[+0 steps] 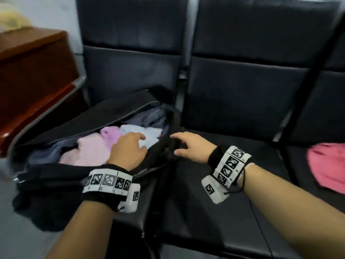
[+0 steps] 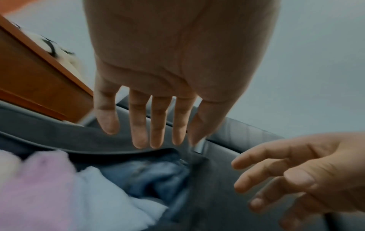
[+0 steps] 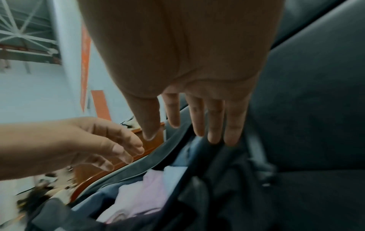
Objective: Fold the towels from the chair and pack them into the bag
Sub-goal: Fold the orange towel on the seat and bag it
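Left of centre in the head view, the black fabric bag (image 1: 56,176) lies open on the dark padded chair seat (image 1: 233,184), and inside it sit a pale pink folded towel (image 1: 91,150), a lilac towel (image 1: 110,133) and a white towel (image 1: 147,134). The left hand (image 1: 128,150) hovers over them, fingers spread and relaxed, gripping nothing. The right hand (image 1: 190,146) is at the bag's right end, fingers loosely extended, thumb apart; whether it touches the fabric I cannot tell. At the right edge, a crumpled coral-pink towel (image 1: 326,165) lies on the next seat
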Motion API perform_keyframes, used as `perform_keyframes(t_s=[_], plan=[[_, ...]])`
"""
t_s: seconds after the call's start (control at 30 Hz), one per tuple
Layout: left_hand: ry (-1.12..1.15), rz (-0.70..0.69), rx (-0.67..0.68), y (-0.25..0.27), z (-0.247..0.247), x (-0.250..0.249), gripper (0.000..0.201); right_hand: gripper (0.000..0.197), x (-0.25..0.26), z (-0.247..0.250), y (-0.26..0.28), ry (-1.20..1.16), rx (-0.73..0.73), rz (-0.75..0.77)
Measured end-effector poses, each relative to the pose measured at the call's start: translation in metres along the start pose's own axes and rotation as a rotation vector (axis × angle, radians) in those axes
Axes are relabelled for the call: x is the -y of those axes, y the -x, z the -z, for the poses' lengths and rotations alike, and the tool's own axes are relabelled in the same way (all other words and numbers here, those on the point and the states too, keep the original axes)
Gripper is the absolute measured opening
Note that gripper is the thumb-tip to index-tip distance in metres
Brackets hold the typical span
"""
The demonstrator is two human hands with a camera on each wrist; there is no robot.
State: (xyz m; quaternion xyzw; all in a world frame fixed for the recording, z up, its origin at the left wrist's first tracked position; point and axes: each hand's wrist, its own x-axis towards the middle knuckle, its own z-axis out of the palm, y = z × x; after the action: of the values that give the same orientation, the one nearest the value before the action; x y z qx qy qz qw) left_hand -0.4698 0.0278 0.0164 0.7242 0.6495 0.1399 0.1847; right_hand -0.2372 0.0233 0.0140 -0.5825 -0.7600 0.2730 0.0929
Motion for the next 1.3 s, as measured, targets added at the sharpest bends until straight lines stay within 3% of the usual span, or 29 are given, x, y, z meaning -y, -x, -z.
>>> perform_keyframes(t_s=[0.17,0.43,0.63,0.73,0.8,1.0,1.1,1.2,1.3], plan=[[0.062,-0.228,0.180,0.010,-0.079,-0.149,0.035,0.058,-0.131,0.044,0.135,-0.093,-0.171,-0.284],[0.082,-0.384,0.375,0.043,-0.223,-0.337,0.030,0.054,-0.314,0.059,0.307,-0.165,-0.369,-0.622],[0.110,-0.426,0.498,0.073,-0.312,-0.418,0.027,0.064,-0.417,0.047,0.393,-0.054,-0.284,-0.957],[0.120,-0.412,0.557,0.086,-0.338,-0.434,0.026,0.074,-0.443,0.037,0.404,-0.104,-0.186,-1.011],[0.140,-0.387,0.584,0.092,-0.348,-0.439,0.025,0.070,-0.452,0.031,0.403,-0.146,-0.157,-1.032],[0.196,-0.353,0.586,0.101,-0.355,-0.439,0.023,0.033,-0.454,0.037,0.398,-0.093,-0.133,-0.997],[0.240,-0.361,0.583,0.104,-0.350,-0.437,0.025,0.014,-0.434,0.053,0.399,-0.149,-0.231,-0.920],[0.365,-0.434,0.597,0.111,-0.337,-0.436,0.045,0.009,-0.390,0.070,0.396,-0.270,-0.460,-0.636],[0.512,-0.601,0.591,0.123,-0.316,-0.435,0.066,0.016,-0.338,0.084,0.387,-0.442,-0.568,-0.311]])
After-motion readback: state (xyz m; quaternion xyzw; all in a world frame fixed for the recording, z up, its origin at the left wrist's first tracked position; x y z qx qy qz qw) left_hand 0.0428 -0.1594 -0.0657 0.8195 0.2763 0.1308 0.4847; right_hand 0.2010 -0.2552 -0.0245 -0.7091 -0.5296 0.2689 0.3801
